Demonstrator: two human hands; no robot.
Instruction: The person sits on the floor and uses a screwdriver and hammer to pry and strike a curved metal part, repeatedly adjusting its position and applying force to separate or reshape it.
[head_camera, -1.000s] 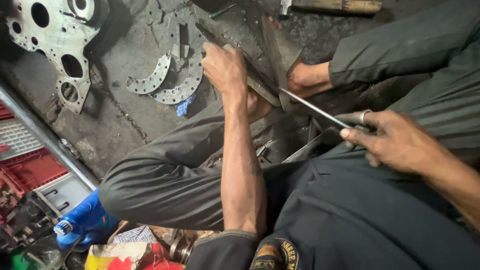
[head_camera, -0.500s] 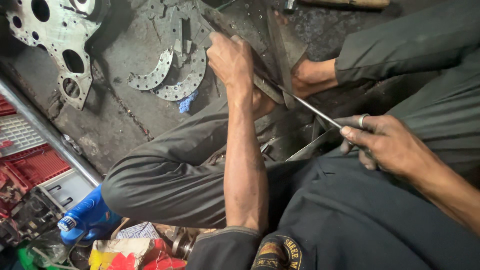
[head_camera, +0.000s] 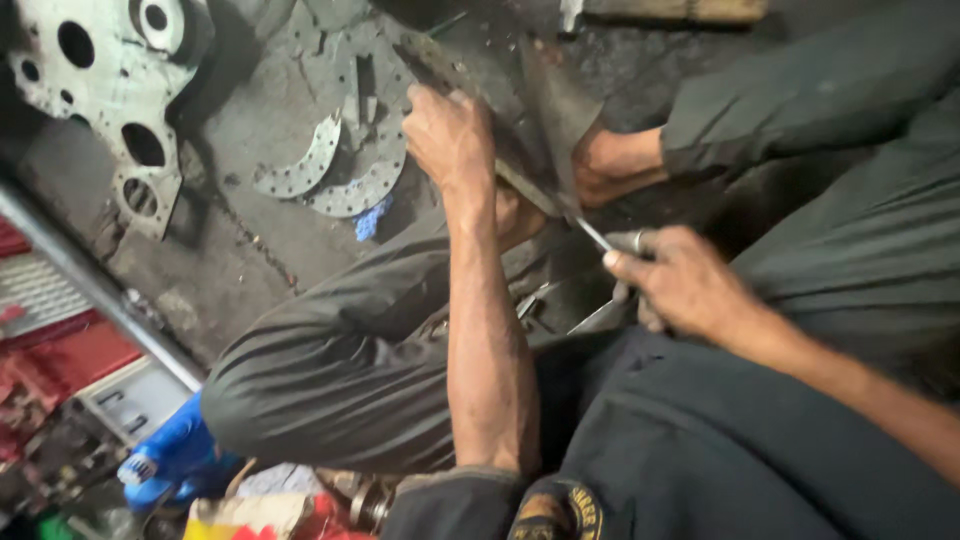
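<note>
Left hand (head_camera: 452, 135) clamps down on the far end of a dark flat metal strip (head_camera: 520, 120); right hand (head_camera: 680, 285) is closed around a thin metal blade (head_camera: 594, 235), handle hidden in the fist. The strip's long axis runs diagonally from beyond the left hand down toward the right hand, braced against a bare foot (head_camera: 610, 165). The blade tip meets the strip's near end, so the right hand sits nearer the contact point. Curved perforated plates (head_camera: 335, 175) lie left of the left hand.
</note>
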